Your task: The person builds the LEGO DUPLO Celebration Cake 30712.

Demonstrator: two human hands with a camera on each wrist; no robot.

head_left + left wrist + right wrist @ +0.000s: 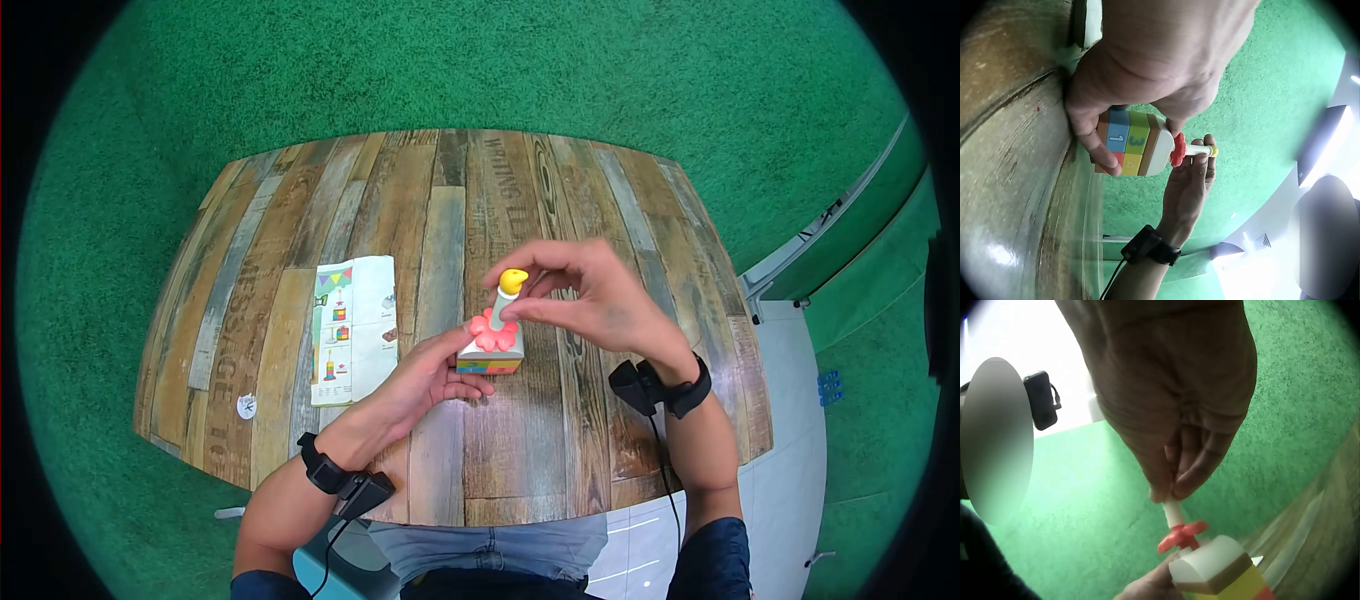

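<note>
My left hand grips a toy cake made of coloured blocks, with its fingers and thumb on opposite ends. Numbers mark the blue, green and yellow blocks, and a white rounded block tops the stack. At that white end stands a red flower piece, its short stem showing beneath the petals. A white toy candle rises from the flower and carries a yellow flame. My right hand pinches the candle between thumb and fingers. In the left wrist view, my thumb tip lies close beside the flower.
An open picture booklet lies on the wooden table, left of my hands. Further left is a small round white sticker. Black wrist cameras with trailing cables sit on both forearms, above the table's near edge.
</note>
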